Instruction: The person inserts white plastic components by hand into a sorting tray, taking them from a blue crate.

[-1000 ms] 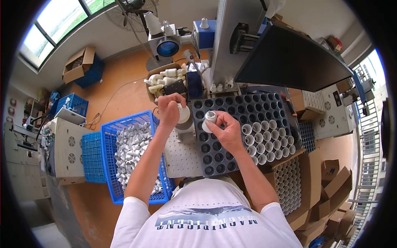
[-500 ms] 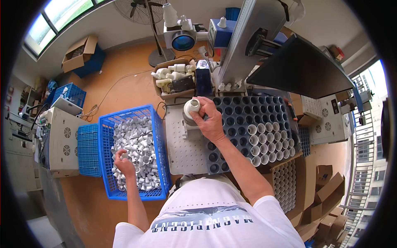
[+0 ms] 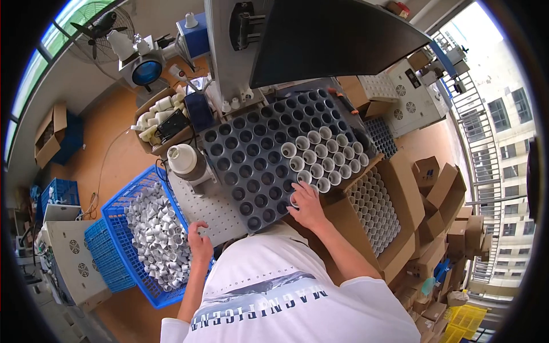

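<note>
My right hand is at the front edge of the black tray. Its fingers are closed around a white plastic cup, mostly hidden by them, at one of the tray's round holes. Rows of similar white cups fill the tray's right part. My left hand hovers by the right rim of the blue basket, fingers curled; what they hold, if anything, I cannot make out. Loose white cups are heaped in the basket. A white-topped round fixture stands on the perforated metal plate.
A black monitor overhangs the back of the tray. A machine with a blue lens stands at the back left. One cardboard box at the right holds stacked white cups. Another box holds pale plastic parts.
My right hand has left the fixture and moved right to the tray. My left hand has gone from over the heaped cups to the basket's right rim. The view has turned right.
</note>
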